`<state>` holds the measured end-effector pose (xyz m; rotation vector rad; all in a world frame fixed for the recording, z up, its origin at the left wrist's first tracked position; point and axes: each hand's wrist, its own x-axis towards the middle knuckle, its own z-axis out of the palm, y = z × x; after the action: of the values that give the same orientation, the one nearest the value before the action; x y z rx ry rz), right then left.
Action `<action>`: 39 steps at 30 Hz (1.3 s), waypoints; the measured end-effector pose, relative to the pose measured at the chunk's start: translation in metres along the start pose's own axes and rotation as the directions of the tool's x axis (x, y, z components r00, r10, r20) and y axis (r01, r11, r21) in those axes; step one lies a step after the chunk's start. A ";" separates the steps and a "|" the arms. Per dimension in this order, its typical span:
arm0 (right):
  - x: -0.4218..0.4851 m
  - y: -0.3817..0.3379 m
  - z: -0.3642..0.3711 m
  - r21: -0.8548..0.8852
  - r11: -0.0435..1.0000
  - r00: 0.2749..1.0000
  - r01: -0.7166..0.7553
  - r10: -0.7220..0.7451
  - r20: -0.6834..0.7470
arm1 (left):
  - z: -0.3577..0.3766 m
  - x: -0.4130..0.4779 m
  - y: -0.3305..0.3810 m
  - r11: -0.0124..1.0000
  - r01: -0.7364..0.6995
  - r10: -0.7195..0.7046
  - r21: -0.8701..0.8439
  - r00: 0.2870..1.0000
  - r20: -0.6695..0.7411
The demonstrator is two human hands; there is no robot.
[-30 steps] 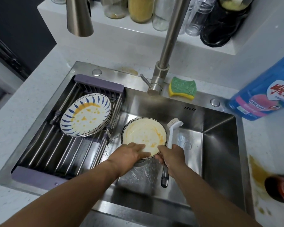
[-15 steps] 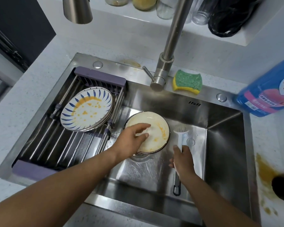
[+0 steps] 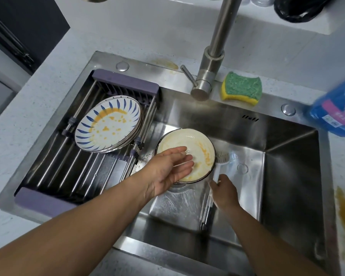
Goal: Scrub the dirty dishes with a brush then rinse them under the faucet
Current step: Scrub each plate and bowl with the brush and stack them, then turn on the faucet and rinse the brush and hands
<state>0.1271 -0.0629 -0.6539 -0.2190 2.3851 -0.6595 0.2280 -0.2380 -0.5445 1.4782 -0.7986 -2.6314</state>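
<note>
My left hand (image 3: pixel 167 169) lies open over the dirty dish (image 3: pixel 201 148) in the sink (image 3: pixel 291 176); my right hand (image 3: pixel 224 193) grips the brush (image 3: pixel 217 172).

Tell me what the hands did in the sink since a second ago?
The left hand left the near rim of the cream plate and now spreads open over it. The right hand lowered the brush to lie along the sink floor; whether it still grips is blurred. The blue-striped plates, rack and sponge stayed put.
</note>
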 end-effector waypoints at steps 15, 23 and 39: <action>-0.037 -0.084 -0.054 0.284 0.932 0.916 0.225 -0.103 -0.389 | -0.001 -0.080 0.046 0.973 -0.139 0.149 -0.184 0.988 0.040; -0.073 -0.239 -0.050 0.478 0.808 0.922 0.346 -0.388 -0.012 | -0.043 -0.114 0.105 0.880 -0.214 0.158 -0.424 0.974 -0.163; -0.007 -0.337 -0.034 0.409 0.910 0.873 0.069 -0.254 0.417 | -0.134 -0.110 0.111 0.862 -0.201 -0.049 -0.465 0.880 -0.472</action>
<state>0.1074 -0.3373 -0.4555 -0.3679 1.7496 -1.0146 0.3717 -0.3623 -0.4652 1.7424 -0.1034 -2.0358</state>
